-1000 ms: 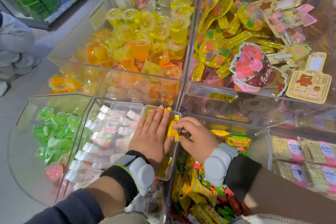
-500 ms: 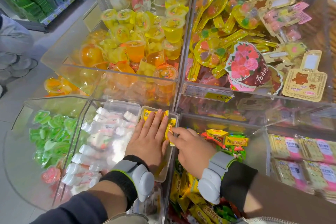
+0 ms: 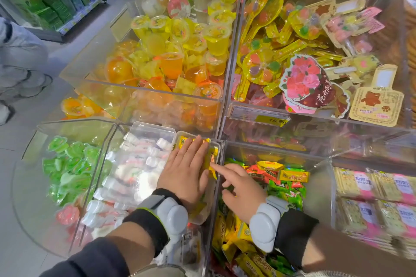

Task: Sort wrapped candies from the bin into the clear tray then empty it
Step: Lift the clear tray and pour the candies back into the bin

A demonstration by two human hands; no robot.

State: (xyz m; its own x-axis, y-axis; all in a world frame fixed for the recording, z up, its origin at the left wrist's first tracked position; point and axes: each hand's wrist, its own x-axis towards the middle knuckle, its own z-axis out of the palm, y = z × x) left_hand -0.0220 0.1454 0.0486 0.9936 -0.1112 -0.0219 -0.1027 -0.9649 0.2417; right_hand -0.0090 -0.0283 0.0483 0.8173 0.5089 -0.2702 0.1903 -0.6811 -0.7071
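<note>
A narrow clear tray [image 3: 218, 144] rests across the lower bins, filled with yellow wrapped candies [image 3: 212, 157]. My left hand [image 3: 186, 171] lies flat, fingers together, pressing down on those candies. My right hand [image 3: 238, 186] hovers over the candy bin [image 3: 315, 161] just right of the tray, its index finger stretched out and touching a yellow candy at the tray's right edge, other fingers loosely curled around nothing. The bin holds several yellow, green and red wrapped candies [image 3: 290, 175].
Left of the tray, a clear box of white wrapped sweets [image 3: 137, 164] and a bin of green jelly cups [image 3: 67, 164]. Behind stand bins of yellow and orange jelly cups [image 3: 180, 47] and carded candy [image 3: 299, 78]. A person's legs [image 3: 20, 63] stand at left.
My right hand has let go of the yellow candy it pinched at the tray's edge and opened, leaving only the index finger on it. The left hand stays flat on the tray.
</note>
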